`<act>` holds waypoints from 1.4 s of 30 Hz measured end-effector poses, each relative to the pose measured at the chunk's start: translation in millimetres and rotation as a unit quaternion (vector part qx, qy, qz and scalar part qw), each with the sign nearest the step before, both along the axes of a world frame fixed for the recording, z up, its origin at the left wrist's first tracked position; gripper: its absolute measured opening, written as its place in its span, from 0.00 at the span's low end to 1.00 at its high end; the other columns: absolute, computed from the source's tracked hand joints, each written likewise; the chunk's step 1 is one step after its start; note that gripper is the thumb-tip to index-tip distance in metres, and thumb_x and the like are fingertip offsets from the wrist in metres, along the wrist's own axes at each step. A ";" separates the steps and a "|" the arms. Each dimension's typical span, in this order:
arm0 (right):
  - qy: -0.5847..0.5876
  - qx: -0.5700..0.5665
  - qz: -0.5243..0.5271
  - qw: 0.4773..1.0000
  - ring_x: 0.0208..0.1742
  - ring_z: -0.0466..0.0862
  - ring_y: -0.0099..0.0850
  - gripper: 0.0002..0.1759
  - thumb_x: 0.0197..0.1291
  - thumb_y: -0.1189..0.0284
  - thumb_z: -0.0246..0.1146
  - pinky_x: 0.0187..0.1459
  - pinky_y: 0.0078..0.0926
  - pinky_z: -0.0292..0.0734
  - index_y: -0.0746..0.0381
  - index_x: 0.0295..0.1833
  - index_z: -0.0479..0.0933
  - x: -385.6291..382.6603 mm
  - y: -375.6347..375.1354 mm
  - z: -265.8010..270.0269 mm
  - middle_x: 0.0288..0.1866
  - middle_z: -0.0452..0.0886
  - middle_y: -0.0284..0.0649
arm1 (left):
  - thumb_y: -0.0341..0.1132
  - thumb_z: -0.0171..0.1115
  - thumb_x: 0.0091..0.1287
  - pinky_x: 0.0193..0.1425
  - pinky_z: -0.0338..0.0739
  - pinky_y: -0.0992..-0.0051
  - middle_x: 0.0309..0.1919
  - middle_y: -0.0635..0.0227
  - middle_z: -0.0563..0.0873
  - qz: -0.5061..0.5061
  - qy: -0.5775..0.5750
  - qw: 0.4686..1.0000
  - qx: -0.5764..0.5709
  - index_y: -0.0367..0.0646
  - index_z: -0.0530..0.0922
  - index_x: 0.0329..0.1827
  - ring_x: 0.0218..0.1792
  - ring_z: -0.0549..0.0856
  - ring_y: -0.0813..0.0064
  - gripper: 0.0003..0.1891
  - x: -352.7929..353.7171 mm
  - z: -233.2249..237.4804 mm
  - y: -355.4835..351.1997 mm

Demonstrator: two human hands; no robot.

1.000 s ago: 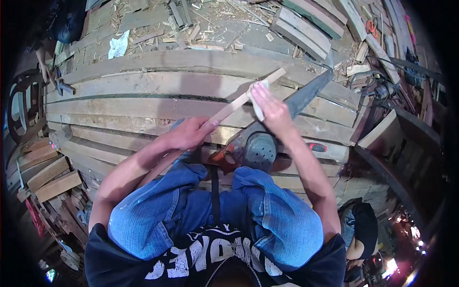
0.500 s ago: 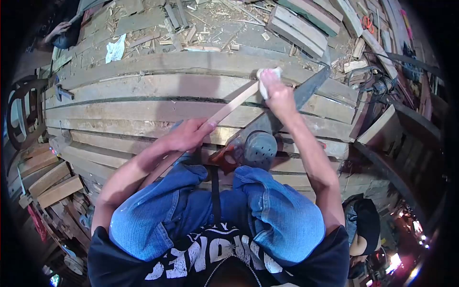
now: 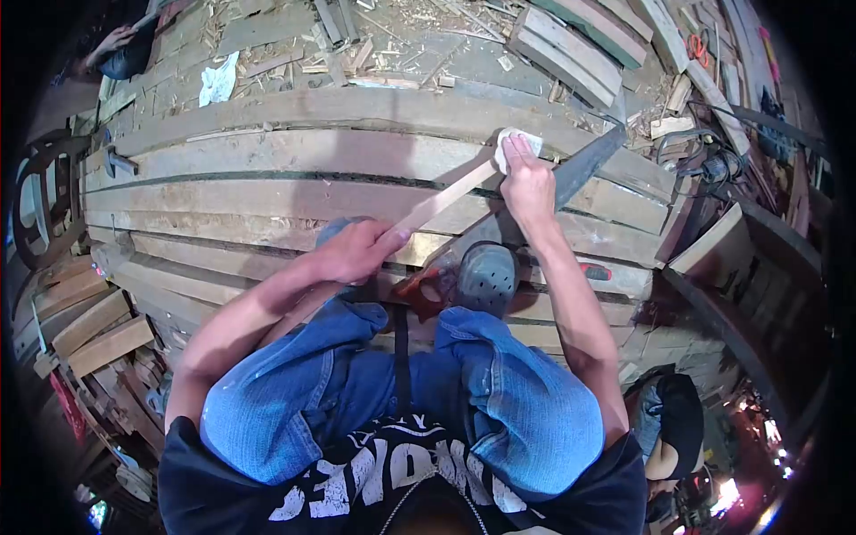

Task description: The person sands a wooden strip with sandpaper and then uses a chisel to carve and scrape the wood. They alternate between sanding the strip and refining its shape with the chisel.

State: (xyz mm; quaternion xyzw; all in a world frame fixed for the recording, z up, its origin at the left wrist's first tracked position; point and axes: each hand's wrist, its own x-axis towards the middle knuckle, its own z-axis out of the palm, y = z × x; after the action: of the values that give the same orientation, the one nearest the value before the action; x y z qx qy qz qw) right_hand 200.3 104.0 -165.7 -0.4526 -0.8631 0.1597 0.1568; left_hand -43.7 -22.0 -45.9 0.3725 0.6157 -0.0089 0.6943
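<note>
Two hands are sharing one long, thin pale wooden strip [image 3: 437, 203]. It is slanting across the stack of weathered grey planks [image 3: 267, 196], with its long axis running from beside the person's left knee up and away to the right.

The left hand [image 3: 352, 254] is closing around the strip partway along its length, close to the body, with the fingers wrapped over the top. The right hand [image 3: 528, 183] is reaching further out with the arm nearly straight. It is pressing a folded white pad [image 3: 519, 143] down onto the strip's far end, fingers flat and together over the pad. The far end is therefore lying ahead and to the right, under the right hand, while the near end is passing below the left forearm and out of sight beside the thigh.

A hand saw with a dark blade [image 3: 584, 160] is lying under the right forearm, roughly parallel to the strip and just beside it. A grey perforated clog [image 3: 486, 278] is resting on the saw near its orange handle.
</note>
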 end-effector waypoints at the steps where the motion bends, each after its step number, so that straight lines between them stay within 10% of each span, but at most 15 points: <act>1: 0.000 -0.011 0.009 1.000 0.57 0.81 0.43 0.24 0.44 0.86 0.56 0.56 0.37 0.79 0.68 0.52 0.79 -3.8 -10.7 5.7 0.54 0.80 0.53 | 0.55 0.42 0.75 0.20 0.68 0.73 0.15 0.71 0.73 -0.004 0.003 1.000 0.000 0.40 0.72 0.34 0.16 0.74 0.79 0.25 -1.6 -0.9 -0.6; 4: 0.032 -0.016 0.069 0.997 0.58 0.80 0.43 0.22 0.43 0.84 0.58 0.58 0.37 0.78 0.72 0.48 0.79 -20.2 -23.9 32.1 0.53 0.80 0.55 | 0.55 0.43 0.75 0.21 0.68 0.73 0.15 0.71 0.73 -0.025 0.020 0.997 0.072 0.39 0.72 0.35 0.17 0.75 0.78 0.25 0.0 -2.3 0.1; 7: -0.157 -0.266 -0.010 0.951 0.59 0.80 0.44 0.22 0.43 0.85 0.58 0.57 0.38 0.78 0.72 0.50 0.79 -18.8 -12.7 50.8 0.53 0.80 0.55 | 0.55 0.43 0.75 0.21 0.68 0.72 0.16 0.70 0.74 -0.003 0.019 1.000 -0.002 0.39 0.73 0.35 0.17 0.75 0.78 0.25 3.4 0.5 -2.9; 11: 0.036 -0.007 0.118 0.992 0.58 0.80 0.43 0.26 0.42 0.84 0.61 0.58 0.36 0.78 0.72 0.53 0.77 -18.1 -47.0 40.0 0.55 0.79 0.55 | 0.56 0.42 0.75 0.23 0.69 0.72 0.17 0.70 0.75 -0.016 0.022 0.999 0.037 0.39 0.73 0.36 0.18 0.75 0.78 0.26 -1.0 -3.7 -2.0; 24: 0.044 -0.023 0.107 0.993 0.61 0.78 0.43 0.31 0.41 0.83 0.63 0.62 0.36 0.74 0.71 0.58 0.74 -8.0 -30.9 32.0 0.57 0.78 0.53 | 0.55 0.42 0.75 0.21 0.71 0.70 0.16 0.66 0.75 0.014 -0.006 1.000 -0.004 0.36 0.74 0.37 0.14 0.76 0.75 0.27 -0.5 -5.3 -5.2; 28: 0.082 -0.005 0.248 0.965 0.62 0.78 0.42 0.29 0.41 0.84 0.60 0.62 0.34 0.75 0.69 0.56 0.76 -9.8 -37.8 40.5 0.57 0.79 0.53 | 0.56 0.43 0.74 0.22 0.69 0.72 0.16 0.71 0.74 -0.010 0.010 1.000 0.021 0.40 0.72 0.35 0.18 0.75 0.79 0.25 0.4 -2.8 -1.3; 31: -0.041 -0.108 0.108 0.987 0.61 0.79 0.39 0.31 0.40 0.84 0.58 0.62 0.34 0.75 0.68 0.57 0.76 -7.2 -31.1 35.5 0.57 0.79 0.51 | 0.56 0.43 0.74 0.20 0.68 0.73 0.15 0.71 0.73 0.007 0.009 1.000 -0.022 0.40 0.71 0.34 0.17 0.74 0.80 0.25 3.2 5.7 -1.5; 35: 0.089 0.020 0.260 0.961 0.60 0.80 0.36 0.30 0.41 0.83 0.60 0.61 0.32 0.76 0.69 0.57 0.76 -19.1 -43.6 46.7 0.57 0.80 0.50 | 0.56 0.43 0.74 0.20 0.67 0.74 0.15 0.71 0.73 0.006 0.003 1.000 -0.005 0.40 0.71 0.34 0.17 0.74 0.80 0.25 -0.7 -2.8 0.1; 39: 0.020 -0.049 0.106 0.993 0.60 0.79 0.37 0.30 0.40 0.83 0.60 0.60 0.31 0.76 0.70 0.57 0.76 -10.2 -29.0 32.9 0.57 0.79 0.50 | 0.56 0.42 0.74 0.20 0.71 0.72 0.16 0.67 0.76 0.019 -0.012 1.000 -0.016 0.35 0.74 0.38 0.14 0.76 0.77 0.28 0.8 -0.8 -3.7; 42: 0.095 -0.009 0.242 0.966 0.60 0.80 0.35 0.29 0.40 0.84 0.60 0.63 0.30 0.74 0.66 0.55 0.79 -21.4 -49.5 48.3 0.58 0.79 0.48 | 0.57 0.42 0.74 0.19 0.71 0.72 0.16 0.67 0.76 -0.001 0.005 1.000 0.026 0.35 0.74 0.37 0.14 0.76 0.77 0.29 0.1 -6.2 -3.8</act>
State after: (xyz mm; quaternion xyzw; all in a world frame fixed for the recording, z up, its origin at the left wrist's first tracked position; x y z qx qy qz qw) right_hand 178.9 54.5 -117.4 -0.2149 -0.9265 0.2429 0.1906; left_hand -43.7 -25.9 -52.1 0.3911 0.6185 0.0045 0.6815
